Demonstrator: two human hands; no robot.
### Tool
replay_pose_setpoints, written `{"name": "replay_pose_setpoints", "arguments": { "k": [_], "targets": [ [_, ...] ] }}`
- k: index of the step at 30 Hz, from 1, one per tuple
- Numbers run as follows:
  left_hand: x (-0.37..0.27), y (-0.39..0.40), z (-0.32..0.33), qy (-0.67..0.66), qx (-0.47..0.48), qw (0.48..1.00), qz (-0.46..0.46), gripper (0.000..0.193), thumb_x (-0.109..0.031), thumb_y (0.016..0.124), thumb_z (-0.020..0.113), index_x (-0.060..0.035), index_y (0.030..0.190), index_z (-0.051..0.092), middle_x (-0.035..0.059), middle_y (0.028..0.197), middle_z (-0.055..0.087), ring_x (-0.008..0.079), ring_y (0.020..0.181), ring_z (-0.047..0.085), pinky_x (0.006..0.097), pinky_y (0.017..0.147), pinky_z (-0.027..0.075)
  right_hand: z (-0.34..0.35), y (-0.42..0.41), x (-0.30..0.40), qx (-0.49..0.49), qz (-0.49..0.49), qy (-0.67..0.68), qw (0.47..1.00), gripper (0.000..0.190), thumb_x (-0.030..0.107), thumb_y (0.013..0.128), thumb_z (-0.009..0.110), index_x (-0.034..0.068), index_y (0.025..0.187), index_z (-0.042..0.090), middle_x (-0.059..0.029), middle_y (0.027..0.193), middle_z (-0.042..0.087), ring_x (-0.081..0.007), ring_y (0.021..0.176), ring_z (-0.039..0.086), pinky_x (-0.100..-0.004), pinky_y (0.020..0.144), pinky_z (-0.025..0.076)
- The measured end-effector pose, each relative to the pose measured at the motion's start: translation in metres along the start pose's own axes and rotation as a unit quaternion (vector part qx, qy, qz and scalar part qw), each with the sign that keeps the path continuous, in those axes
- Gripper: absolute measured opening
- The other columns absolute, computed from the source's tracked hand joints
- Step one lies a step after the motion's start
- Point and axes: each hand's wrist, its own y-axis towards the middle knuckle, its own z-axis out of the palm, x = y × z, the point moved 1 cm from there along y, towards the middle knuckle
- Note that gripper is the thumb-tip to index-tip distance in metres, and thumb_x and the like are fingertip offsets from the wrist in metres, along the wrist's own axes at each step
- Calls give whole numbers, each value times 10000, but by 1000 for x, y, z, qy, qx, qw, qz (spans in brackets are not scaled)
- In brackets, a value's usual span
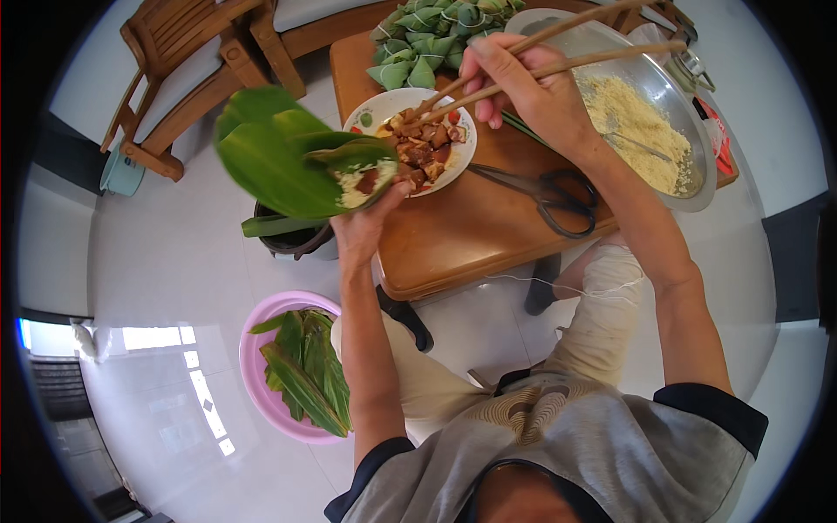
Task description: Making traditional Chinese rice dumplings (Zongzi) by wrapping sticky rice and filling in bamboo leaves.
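Green leaves folded into a cone rest in my left hand, left of a white bowl. Pale yellow grain and a brown piece of meat show in the cone's mouth. My right hand grips a pair of wooden chopsticks, their tips down among the meat chunks. Those chunks lie in dark sauce inside the white patterned bowl. Black-handled scissors lie on the wooden table, below my right forearm.
Tied leaf-wrapped dumplings are piled at the table's back. On the right, a steel basin holds yellow grain and a spoon. A pink basin of leaves and a bucket stand on the floor at left. White string crosses my knee.
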Motion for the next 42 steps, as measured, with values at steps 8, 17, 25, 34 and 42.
{"name": "replay_pose_setpoints", "arguments": {
  "k": [8, 17, 25, 34, 42],
  "targets": [
    [-3, 2, -11, -60, -55, 997, -1, 282, 99, 633, 644, -20, 875, 561, 34, 838, 558, 120, 797, 521, 252, 751, 429, -15, -15, -83, -6, -23, -253, 967, 189, 177, 826, 552, 0, 780, 600, -52, 575, 551, -94, 519, 483, -247, 469, 393],
    [3, 3, -22, -66, -71, 995, 23, 259, 35, 643, 699, -33, 868, 590, 16, 807, 593, 95, 741, 549, 227, 679, 461, 15, -10, -84, 38, 68, -123, 989, 205, 172, 838, 515, -8, 795, 604, -47, 675, 579, -77, 553, 542, -216, 488, 445],
    [2, 1, -29, -64, -89, 994, 19, 265, 23, 633, 712, -35, 864, 596, 19, 801, 600, 95, 737, 554, 223, 682, 460, 20, 1, -100, 31, 33, -114, 992, 231, 205, 828, 531, -8, 795, 613, -51, 632, 583, -100, 552, 559, -228, 494, 445],
    [0, 1, -28, -49, -85, 995, -12, 302, 103, 643, 648, -2, 913, 562, 46, 841, 571, 124, 780, 541, 260, 748, 458, 29, 0, -99, 38, 33, -125, 991, 269, 240, 850, 494, 4, 778, 600, -33, 591, 553, -80, 506, 526, -218, 454, 419],
    [1, 1, -28, -66, -84, 994, 1, 267, 25, 634, 713, -32, 867, 595, 20, 810, 601, 97, 743, 559, 229, 689, 473, 26, 4, -101, 2, 79, -78, 994, 227, 205, 851, 504, 10, 762, 577, -20, 645, 571, -67, 519, 526, -197, 462, 435]
  ]
}}
